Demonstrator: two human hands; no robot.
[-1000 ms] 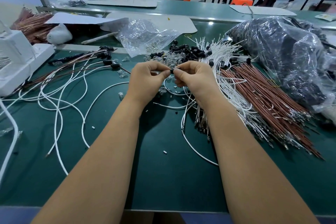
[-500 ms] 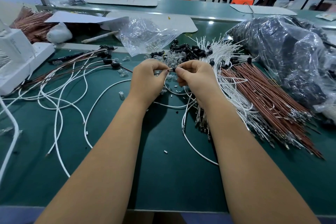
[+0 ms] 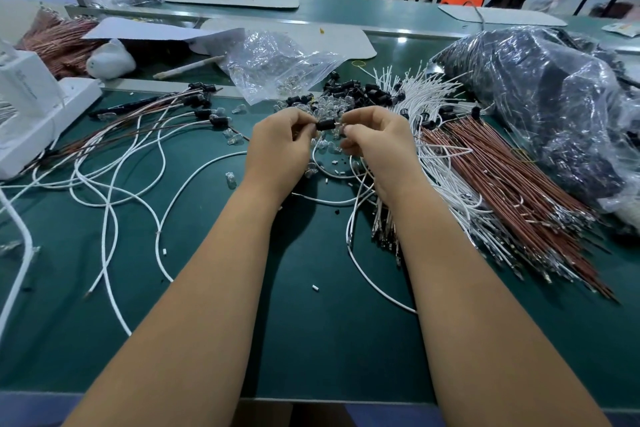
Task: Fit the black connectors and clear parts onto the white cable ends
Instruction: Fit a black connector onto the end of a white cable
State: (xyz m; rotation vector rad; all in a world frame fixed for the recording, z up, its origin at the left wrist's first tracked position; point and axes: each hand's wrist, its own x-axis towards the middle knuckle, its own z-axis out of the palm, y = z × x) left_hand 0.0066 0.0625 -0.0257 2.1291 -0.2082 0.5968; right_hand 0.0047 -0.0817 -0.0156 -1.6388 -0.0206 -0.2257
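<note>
A black connector (image 3: 325, 124) sits just above frame centre, pinched at its left end by the left hand (image 3: 277, 146). The right hand (image 3: 375, 142) pinches a small part at its right end; which part cannot be told. Loose connectors and clear parts (image 3: 322, 104) lie behind, white cables (image 3: 426, 94) to the right, on the green tabletop (image 3: 311, 340).

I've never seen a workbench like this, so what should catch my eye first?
Two bare hands meet at the centre: the left hand and right hand pinch a small black cylindrical connector between them. To the right fans a thick bundle of reddish-brown wires, and white cables loop over the green table at left.
</note>
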